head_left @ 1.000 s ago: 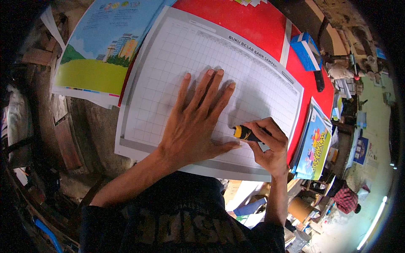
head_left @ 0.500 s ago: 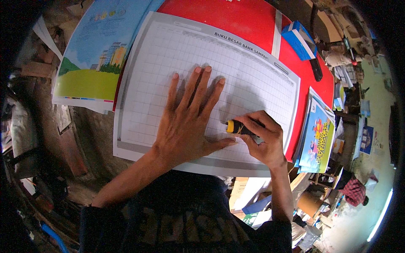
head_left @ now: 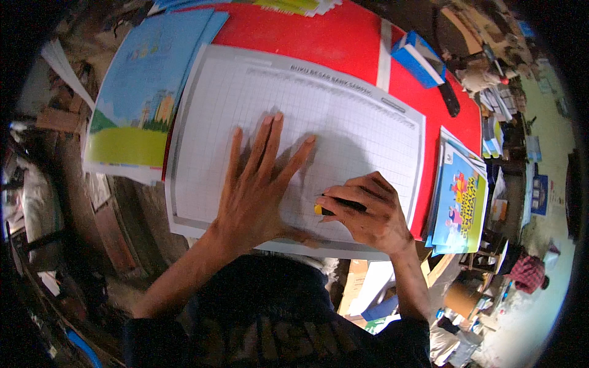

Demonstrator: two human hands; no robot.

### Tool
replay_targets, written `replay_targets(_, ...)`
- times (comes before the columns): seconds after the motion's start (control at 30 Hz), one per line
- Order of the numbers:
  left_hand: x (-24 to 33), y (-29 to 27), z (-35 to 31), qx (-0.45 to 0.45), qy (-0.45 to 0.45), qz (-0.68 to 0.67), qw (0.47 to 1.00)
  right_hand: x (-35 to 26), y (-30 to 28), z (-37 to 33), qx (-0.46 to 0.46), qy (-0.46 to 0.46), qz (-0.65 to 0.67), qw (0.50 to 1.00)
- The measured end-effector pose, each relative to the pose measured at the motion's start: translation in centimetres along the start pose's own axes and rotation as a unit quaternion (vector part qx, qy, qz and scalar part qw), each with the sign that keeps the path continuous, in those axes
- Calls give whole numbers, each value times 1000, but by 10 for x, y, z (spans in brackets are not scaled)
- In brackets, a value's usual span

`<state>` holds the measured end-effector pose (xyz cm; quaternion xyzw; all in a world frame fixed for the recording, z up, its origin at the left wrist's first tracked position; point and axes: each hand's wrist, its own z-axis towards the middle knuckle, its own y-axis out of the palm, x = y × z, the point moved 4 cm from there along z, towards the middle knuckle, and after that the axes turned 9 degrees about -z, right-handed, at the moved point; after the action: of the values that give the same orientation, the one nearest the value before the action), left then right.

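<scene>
A large white sheet printed with a grey-bordered grid [head_left: 208,92] lies on a red surface. My left hand [head_left: 254,196] rests flat on it, fingers spread and holding nothing. To its right, my right hand [head_left: 374,214] is closed around a short black tool with a yellow end [head_left: 319,210]. The yellow end points left, just over the lower part of the sheet. The far end of the tool is hidden in my fingers, so its exact kind does not show.
Blue-and-green printed sheets [head_left: 126,144] lie at the left. A stack of colourful covers [head_left: 457,202] sits at the right edge of the red table [head_left: 276,37]. Beyond the grid sheet are a blue-and-white box [head_left: 420,58] and a dark bar-shaped object [head_left: 450,100]. Another person [head_left: 524,273] is at the far right.
My right hand has turned, with its knuckles now more on top, and the tool has shifted slightly left and down in the picture. My left hand stays spread on the sheet. The view has moved a little.
</scene>
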<state>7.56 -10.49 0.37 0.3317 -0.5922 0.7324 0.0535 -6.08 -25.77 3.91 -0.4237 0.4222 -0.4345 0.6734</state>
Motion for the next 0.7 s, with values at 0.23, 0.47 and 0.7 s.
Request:
replay_targets(0.23,36,13,-41,-126,48,-39,990,26,-62,-97,361,421,-46,831)
replay_targets(0.47,35,18,-87,23,268,2,963,3,-76,-198,543,546,14,638)
replay_targets(0.7,135,-177,13,223,383,65,894,-5,-70,-214,607,577,130,531)
